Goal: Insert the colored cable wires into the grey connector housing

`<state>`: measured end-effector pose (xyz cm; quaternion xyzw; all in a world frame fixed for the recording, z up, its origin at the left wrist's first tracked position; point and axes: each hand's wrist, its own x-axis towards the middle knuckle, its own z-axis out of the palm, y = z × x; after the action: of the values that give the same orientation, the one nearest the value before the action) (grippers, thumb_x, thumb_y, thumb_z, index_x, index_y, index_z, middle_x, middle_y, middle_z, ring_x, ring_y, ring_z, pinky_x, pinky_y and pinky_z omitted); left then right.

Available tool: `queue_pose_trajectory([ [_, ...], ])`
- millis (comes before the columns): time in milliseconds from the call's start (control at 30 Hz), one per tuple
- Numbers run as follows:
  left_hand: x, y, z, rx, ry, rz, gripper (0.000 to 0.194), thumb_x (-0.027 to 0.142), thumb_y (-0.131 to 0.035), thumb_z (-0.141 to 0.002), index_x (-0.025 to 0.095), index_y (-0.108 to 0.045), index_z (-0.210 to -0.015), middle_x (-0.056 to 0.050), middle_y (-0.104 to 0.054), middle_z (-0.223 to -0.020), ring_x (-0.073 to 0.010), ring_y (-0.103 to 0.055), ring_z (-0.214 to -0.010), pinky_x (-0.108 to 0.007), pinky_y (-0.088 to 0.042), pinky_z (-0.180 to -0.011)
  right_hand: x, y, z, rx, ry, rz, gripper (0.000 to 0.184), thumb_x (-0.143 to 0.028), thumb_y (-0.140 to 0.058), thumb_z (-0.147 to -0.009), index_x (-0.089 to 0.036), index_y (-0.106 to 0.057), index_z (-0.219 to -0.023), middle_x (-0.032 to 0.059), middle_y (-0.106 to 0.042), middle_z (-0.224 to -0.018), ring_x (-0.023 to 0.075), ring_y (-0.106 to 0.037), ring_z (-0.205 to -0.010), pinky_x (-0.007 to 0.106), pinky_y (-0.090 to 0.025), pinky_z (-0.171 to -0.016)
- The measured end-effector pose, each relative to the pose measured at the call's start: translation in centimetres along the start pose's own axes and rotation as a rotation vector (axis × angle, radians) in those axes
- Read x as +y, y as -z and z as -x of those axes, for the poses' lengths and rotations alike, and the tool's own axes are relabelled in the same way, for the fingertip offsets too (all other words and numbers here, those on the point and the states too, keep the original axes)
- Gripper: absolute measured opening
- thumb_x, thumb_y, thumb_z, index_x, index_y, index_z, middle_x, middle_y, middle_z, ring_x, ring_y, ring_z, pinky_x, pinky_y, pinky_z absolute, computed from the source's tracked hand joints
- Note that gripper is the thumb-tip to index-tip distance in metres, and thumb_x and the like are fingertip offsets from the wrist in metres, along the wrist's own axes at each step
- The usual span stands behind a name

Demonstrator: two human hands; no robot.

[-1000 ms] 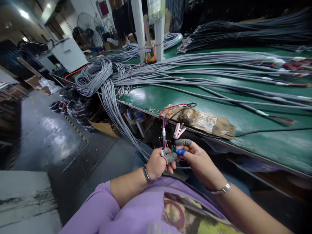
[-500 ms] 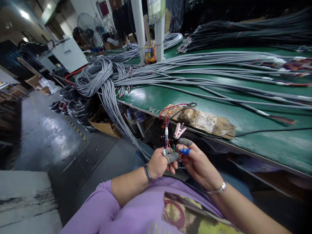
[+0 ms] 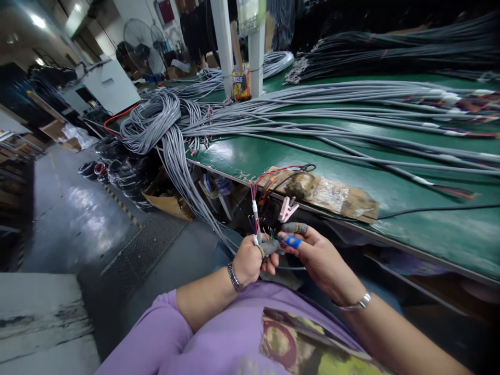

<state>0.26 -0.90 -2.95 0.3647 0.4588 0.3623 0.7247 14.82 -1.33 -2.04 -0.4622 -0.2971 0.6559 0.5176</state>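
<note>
My left hand [image 3: 252,260] is closed around grey multi-core cables [image 3: 256,221], whose ends stand up out of the fist. White sleeves and fanned-out coloured wires [image 3: 253,190] top these ends. Close beside it, my right hand [image 3: 316,255] pinches thin wires between its blue-wrapped thumb [image 3: 291,240] and a finger in a grey finger cover [image 3: 295,228]. Which wires sit in that pinch is too small to tell. Just above the right fingers, a pink clip [image 3: 288,209] is at the bench edge.
Long grey cables [image 3: 344,136] lie across the green bench [image 3: 242,153], with a coiled bundle [image 3: 152,122] hanging over its left end. At the front edge lies a taped wooden board [image 3: 332,198] with red and black leads. Dark cables [image 3: 410,52] are piled behind.
The upright cable ends and my left hand shifted slightly right, then back left. My right hand drew a little away, then returned close to the left fingers.
</note>
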Motion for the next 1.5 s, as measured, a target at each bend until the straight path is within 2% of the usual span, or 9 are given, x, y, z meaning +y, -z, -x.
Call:
queue_pose_trajectory([
  [133, 0.0, 0.0, 0.0, -0.012, 0.005, -0.019, 0.045, 0.055, -0.071, -0.062, 0.016, -0.050, -0.064, 0.002, -0.056, -0.047, -0.0069, -0.045, -0.030, -0.019, -0.022, -0.031, -0.1, 0.0, 0.0, -0.021, 0.028, 0.036, 0.037, -0.036, -0.086, -0.056, -0.021, -0.064, -0.082, -0.0004, -0.066, -0.068, 0.0149, -0.059, -0.063, 0.029, -0.047, -0.063],
  [300, 0.2, 0.0, 0.0, -0.002, -0.006, 0.009, 0.047, 0.057, -0.071, -0.062, 0.017, -0.047, -0.062, 0.002, -0.056, -0.046, -0.0075, -0.046, -0.030, -0.019, -0.022, -0.031, -0.2, 0.1, -0.2, -0.019, -0.022, -0.036, 0.034, -0.033, -0.086, -0.056, -0.021, -0.065, -0.079, -0.0022, -0.065, -0.068, 0.0104, -0.054, -0.059, 0.024, -0.043, -0.057],
  [567, 0.2, 0.1, 0.1, -0.039, 0.006, -0.011, 0.045, 0.057, -0.070, -0.063, 0.016, -0.051, -0.064, 0.002, -0.056, -0.046, -0.0075, -0.045, -0.029, -0.019, -0.022, -0.029, -0.3, 0.1, -0.1, -0.047, 0.018, 0.022, 0.039, -0.033, -0.089, -0.056, -0.020, -0.065, -0.085, 0.0002, -0.069, -0.072, 0.0138, -0.060, -0.068, 0.027, -0.046, -0.067],
  [733, 0.1, 0.2, 0.0, -0.020, -0.011, 0.005, 0.046, 0.056, -0.071, -0.064, 0.015, -0.050, -0.065, 0.001, -0.056, -0.047, -0.0075, -0.047, -0.030, -0.018, -0.023, -0.031, 0.3, 0.4, -0.3, -0.064, -0.089, -0.099, 0.037, -0.030, -0.089, -0.055, -0.020, -0.066, -0.081, -0.0027, -0.066, -0.066, 0.0097, -0.056, -0.058, 0.023, -0.044, -0.059],
  [867, 0.1, 0.3, 0.0, 0.012, -0.025, 0.071, 0.044, 0.053, -0.073, -0.063, 0.016, -0.050, -0.065, 0.002, -0.057, -0.047, -0.0079, -0.046, -0.030, -0.018, -0.024, -0.030, 0.4, 0.6, -0.5, -0.142, -0.156, -0.149, 0.033, -0.029, -0.089, -0.055, -0.020, -0.067, -0.078, -0.0035, -0.065, -0.067, 0.0083, -0.054, -0.057, 0.022, -0.043, -0.057],
  [1033, 0.5, 0.5, 0.2, -0.066, 0.029, 0.068, 0.043, 0.050, -0.077, -0.059, 0.015, -0.052, -0.062, 0.003, -0.054, -0.043, -0.0067, -0.042, -0.027, -0.018, -0.024, -0.028, -0.2, 0.7, -0.8, -0.194, -0.170, -0.098, 0.031, -0.029, -0.088, -0.055, -0.020, -0.067, -0.076, -0.0026, -0.064, -0.062, 0.0104, -0.056, -0.057, 0.025, -0.044, -0.060],
  [1167, 0.8, 0.6, 0.3, -0.131, 0.050, 0.021, 0.043, 0.048, -0.079, -0.057, 0.014, -0.053, -0.060, 0.003, -0.053, -0.042, -0.0057, -0.039, -0.026, -0.018, -0.024, -0.027, -0.2, 0.1, -0.7, -0.150, -0.142, -0.096, 0.028, -0.027, -0.086, -0.056, -0.020, -0.066, -0.074, -0.0035, -0.060, -0.057, 0.0097, -0.052, -0.052, 0.024, -0.041, -0.054],
  [1367, 0.7, 0.5, 0.6, -0.068, -0.026, 0.031, 0.045, 0.053, -0.077, -0.059, 0.014, -0.055, -0.062, 0.003, -0.053, -0.042, -0.0055, -0.040, -0.028, -0.018, -0.025, -0.028, 0.1, 0.3, -1.0, -0.010, -0.105, -0.202, 0.029, -0.022, -0.086, -0.054, -0.021, -0.067, -0.076, -0.0031, -0.062, -0.067, 0.0094, -0.052, -0.055, 0.022, -0.044, -0.051],
  [1500, 1.3, 0.2, 0.8, -0.048, -0.089, 0.061, 0.044, 0.053, -0.076, -0.061, 0.014, -0.056, -0.063, 0.002, -0.054, -0.044, -0.0058, -0.041, -0.028, -0.017, -0.026, -0.029, -0.3, 1.3, -2.1, 0.018, -0.114, -0.234, 0.030, -0.043, -0.083, -0.062, -0.022, -0.069, -0.078, 0.0013, -0.066, -0.076, 0.0120, -0.057, -0.064, 0.022, -0.049, -0.055],
])
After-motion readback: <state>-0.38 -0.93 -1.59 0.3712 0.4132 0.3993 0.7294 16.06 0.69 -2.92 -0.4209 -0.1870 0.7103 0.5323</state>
